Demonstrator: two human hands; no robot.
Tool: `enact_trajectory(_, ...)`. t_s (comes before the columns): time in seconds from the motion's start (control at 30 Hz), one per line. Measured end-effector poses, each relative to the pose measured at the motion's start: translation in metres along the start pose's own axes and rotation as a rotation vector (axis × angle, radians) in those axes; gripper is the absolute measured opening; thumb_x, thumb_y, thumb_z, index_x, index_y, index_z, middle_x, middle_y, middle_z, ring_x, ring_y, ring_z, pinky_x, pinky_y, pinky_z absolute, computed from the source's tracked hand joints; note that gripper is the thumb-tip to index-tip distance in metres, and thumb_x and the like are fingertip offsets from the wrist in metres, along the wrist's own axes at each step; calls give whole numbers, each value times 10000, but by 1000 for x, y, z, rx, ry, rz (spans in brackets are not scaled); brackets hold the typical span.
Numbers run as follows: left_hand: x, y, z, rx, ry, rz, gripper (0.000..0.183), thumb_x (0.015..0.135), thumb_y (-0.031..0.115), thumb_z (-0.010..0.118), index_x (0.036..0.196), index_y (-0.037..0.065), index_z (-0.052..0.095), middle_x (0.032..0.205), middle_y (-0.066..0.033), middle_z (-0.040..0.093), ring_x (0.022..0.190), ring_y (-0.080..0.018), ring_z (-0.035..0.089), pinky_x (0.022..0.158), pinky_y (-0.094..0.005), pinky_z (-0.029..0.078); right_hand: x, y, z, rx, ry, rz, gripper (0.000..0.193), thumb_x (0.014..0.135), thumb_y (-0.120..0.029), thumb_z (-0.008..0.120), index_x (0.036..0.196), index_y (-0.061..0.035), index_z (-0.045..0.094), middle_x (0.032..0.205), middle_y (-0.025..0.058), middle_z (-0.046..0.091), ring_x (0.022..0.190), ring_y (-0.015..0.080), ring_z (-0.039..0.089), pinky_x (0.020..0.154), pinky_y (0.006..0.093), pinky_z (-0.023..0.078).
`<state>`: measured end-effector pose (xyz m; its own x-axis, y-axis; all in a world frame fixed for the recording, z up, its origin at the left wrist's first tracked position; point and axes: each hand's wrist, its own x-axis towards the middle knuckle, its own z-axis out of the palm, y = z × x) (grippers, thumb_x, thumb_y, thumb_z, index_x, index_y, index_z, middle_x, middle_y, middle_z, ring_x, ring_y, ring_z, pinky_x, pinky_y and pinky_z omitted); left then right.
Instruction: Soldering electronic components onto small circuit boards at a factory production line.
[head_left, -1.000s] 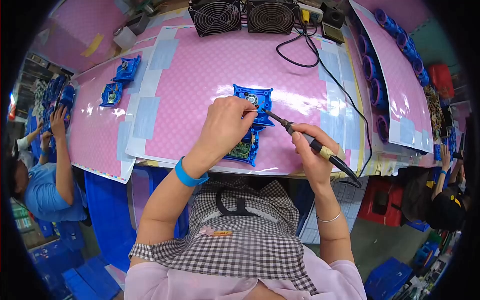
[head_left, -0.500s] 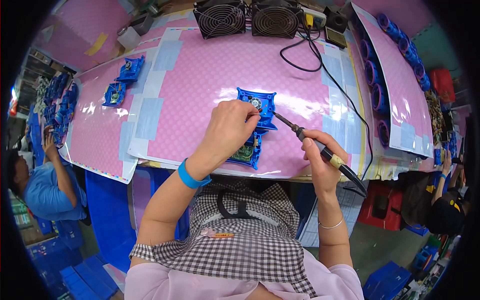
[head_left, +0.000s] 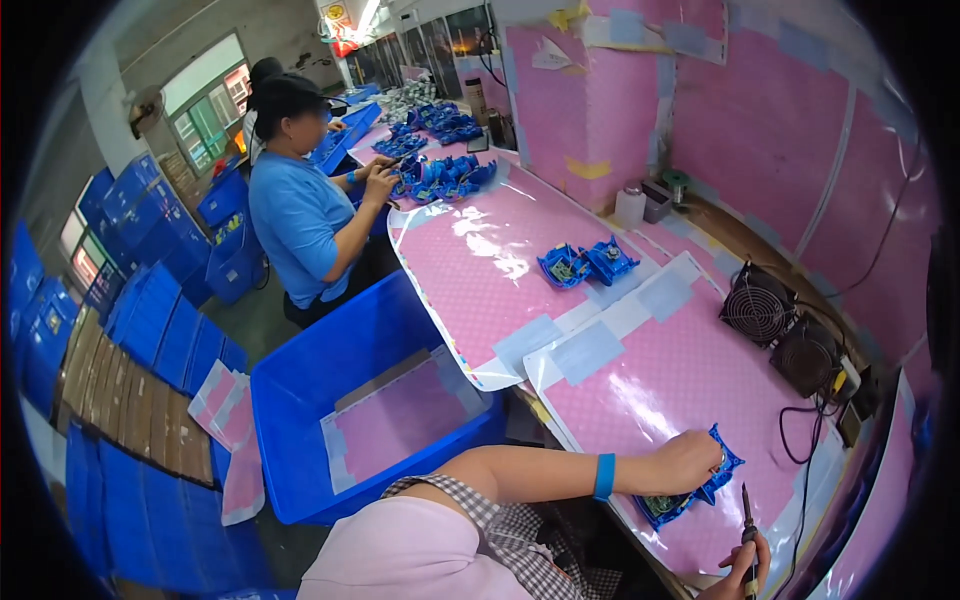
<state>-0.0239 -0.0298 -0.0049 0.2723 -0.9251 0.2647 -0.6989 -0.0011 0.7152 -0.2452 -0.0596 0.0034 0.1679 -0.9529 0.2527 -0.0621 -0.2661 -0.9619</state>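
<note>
Blue plastic casing (head_left: 716, 486) lies open on the pink-covered table (head_left: 690, 400), beneath your left hand (head_left: 688, 463). Your view has swung leftward, showing more of the co-worker (head_left: 300, 215) and blue bin (head_left: 290, 450). Your right hand (head_left: 755, 562) grasps the soldering iron (head_left: 748, 517), its tip apart from the casing; soldering seems paused. Your left fingers bend over the casing, hiding part of it; whether they pinch anything cannot be told. The lower edge crops your right hand.

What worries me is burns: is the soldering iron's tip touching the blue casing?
No: the right hand holds the soldering iron apart from the blue casing.
</note>
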Motion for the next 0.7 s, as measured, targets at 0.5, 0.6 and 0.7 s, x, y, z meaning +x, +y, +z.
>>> enact_trajectory(0.5,4,0,-5,88,-141,68,150,770,130,663,840,2,697,789,-163,675,691,-294,657,630,-370,511,-5,-3,-11,27,12,-19,168,838,-13,634,999,35,644,762,80,636,597,95,561,554,208,437)
enact_trajectory(0.6,4,3,-10,73,-111,20,175,770,118,678,883,-12,704,829,-159,694,703,-272,672,635,-340,519,-4,-6,-9,3,-12,-54,179,840,-20,639,1010,36,646,754,72,639,595,90,563,553,202,436)
enact_trajectory(0.7,3,1,-10,76,-92,31,183,770,119,675,891,-14,706,833,-162,695,709,-271,674,643,-338,522,-4,-5,-9,-5,-39,-49,187,842,-26,642,1019,35,647,754,73,644,595,88,566,552,199,438)
